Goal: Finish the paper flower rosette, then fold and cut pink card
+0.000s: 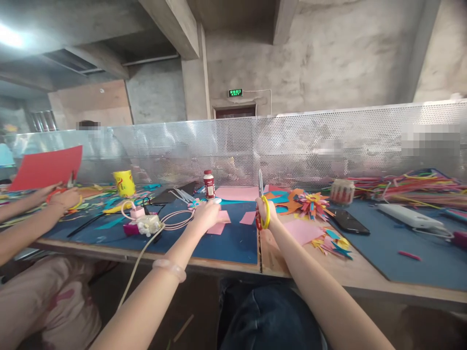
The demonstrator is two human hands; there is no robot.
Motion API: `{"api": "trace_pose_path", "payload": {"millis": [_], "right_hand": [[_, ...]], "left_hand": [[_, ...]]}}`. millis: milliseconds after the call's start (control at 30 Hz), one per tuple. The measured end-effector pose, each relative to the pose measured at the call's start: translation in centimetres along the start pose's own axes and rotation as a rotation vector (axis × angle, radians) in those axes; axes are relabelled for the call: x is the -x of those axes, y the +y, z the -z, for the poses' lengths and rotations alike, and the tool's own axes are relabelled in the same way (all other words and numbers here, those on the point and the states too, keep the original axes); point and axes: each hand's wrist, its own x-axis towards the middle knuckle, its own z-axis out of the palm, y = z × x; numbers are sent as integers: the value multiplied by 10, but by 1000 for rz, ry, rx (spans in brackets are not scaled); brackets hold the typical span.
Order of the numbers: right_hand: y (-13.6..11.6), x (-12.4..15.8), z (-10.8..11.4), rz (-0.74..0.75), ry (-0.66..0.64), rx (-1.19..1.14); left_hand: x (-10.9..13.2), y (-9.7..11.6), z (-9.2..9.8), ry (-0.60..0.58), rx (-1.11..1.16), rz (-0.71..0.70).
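My left hand (209,215) is over the blue mat, its fingers closed at a folded or layered pink paper piece (220,223). My right hand (263,214) grips scissors (269,213) with yellow and red handles, the blades pointing up. Between the hands a small pink square (248,218) lies on the mat. Just beyond them is a larger pink sheet (237,193). Right of the scissors are orange paper shapes (290,204), a layered paper flower (313,204) and pink paper (301,231).
A red-capped bottle (209,184) stands behind my left hand. Left are a power strip (148,224) with cables and a yellow cup (124,183). Farther left, another person's hands (63,198) hold scissors and red paper. A black phone (350,222) and glass jar (342,191) sit right.
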Motion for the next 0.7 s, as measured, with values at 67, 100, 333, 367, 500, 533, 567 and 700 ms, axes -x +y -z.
{"api": "trace_pose_path", "payload": {"millis": [67, 100, 333, 367, 500, 533, 567, 700], "right_hand": [[1, 0, -1, 2, -5, -14], [1, 0, -2, 5, -9, -18], [4, -3, -3, 15, -31, -40], [4, -3, -3, 14, -32, -44], [4, -3, -3, 9, -33, -59], [5, -3, -3, 8, -33, -61], [5, -3, -3, 8, -32, -61], [7, -5, -2, 26, -21, -51]], "left_hand": [[-2, 17, -6, 7, -70, -134], [-4, 25, -10, -2, -88, -177], [-12, 47, -22, -176, -50, -222], [-12, 46, -21, -170, -42, -217], [-10, 47, -17, -175, -33, -266], [-9, 48, -17, -182, -17, -272], [-9, 49, -18, -187, 10, -276], [-12, 50, -25, -98, 160, -327]]}}
